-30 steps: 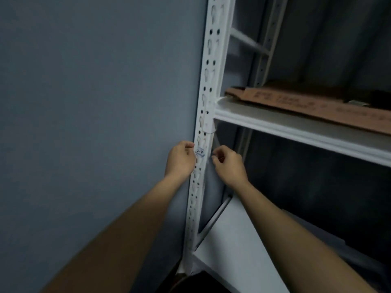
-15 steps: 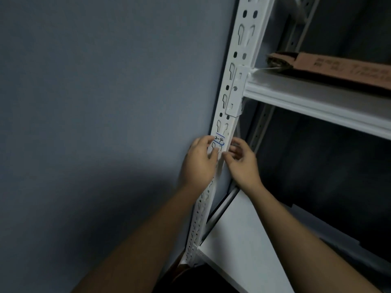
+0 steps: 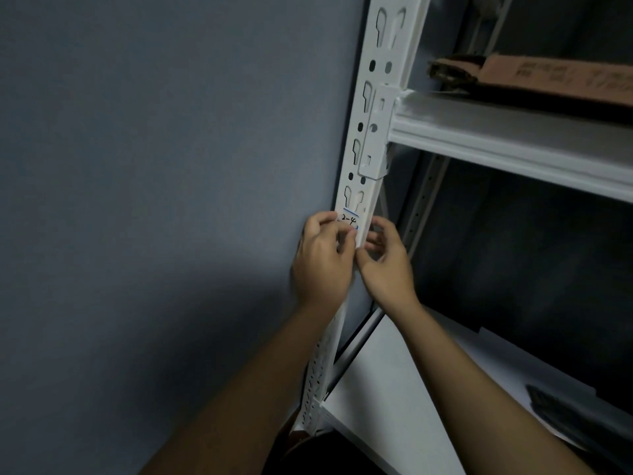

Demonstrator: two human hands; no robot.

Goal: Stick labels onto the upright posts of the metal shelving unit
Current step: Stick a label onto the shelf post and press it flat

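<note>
Head view: a small white label (image 3: 349,221) with blue edges and handwritten "2-4" sits on the white slotted post (image 3: 373,97), just below the shelf bracket. The left hand (image 3: 320,265) pinches its lower edge; the right hand (image 3: 387,265), fingers curled, grips the post beside it.

white slotted post (image 3: 373,108), label (image 3: 348,220) marked 2-4 on it, left hand (image 3: 322,258) fingers curled onto label, right hand (image 3: 387,265) curled beside post, cardboard (image 3: 548,82) on upper shelf (image 3: 513,142)
</note>
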